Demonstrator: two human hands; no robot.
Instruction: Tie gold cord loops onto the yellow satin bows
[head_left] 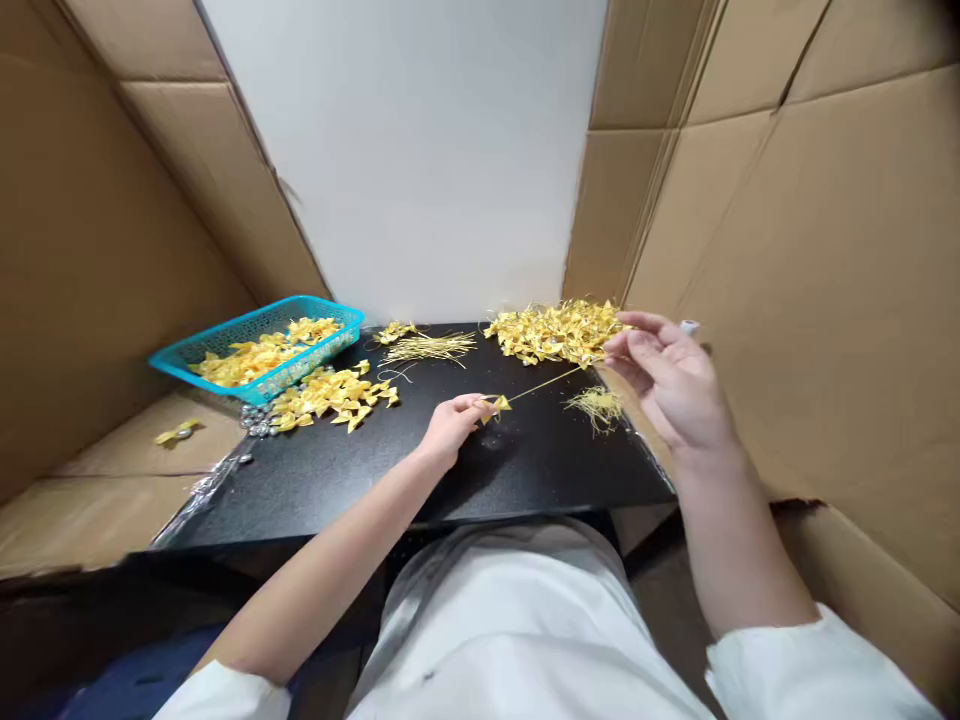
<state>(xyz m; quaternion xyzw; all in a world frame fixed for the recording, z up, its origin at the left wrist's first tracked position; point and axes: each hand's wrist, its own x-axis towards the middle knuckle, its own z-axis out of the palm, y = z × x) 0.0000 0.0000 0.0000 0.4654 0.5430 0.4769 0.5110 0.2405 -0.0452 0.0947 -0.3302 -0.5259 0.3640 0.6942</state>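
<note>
Over the middle of the black table, my left hand pinches a small yellow ribbon bow. A thin gold cord runs taut from the bow up to the right. My right hand grips the far end of this cord between thumb and fingers, raised above the table's right side. Below the right hand lies a tangle of short gold cord pieces. Behind it is a heap of yellow bows with cords. Whether the bow's knot is tight cannot be seen.
At the left stands a turquoise basket of yellow bows, with a loose bow pile and silvery beads beside it. Straight gold cords lie at the back. Cardboard walls flank the black table. One bow rests on cardboard.
</note>
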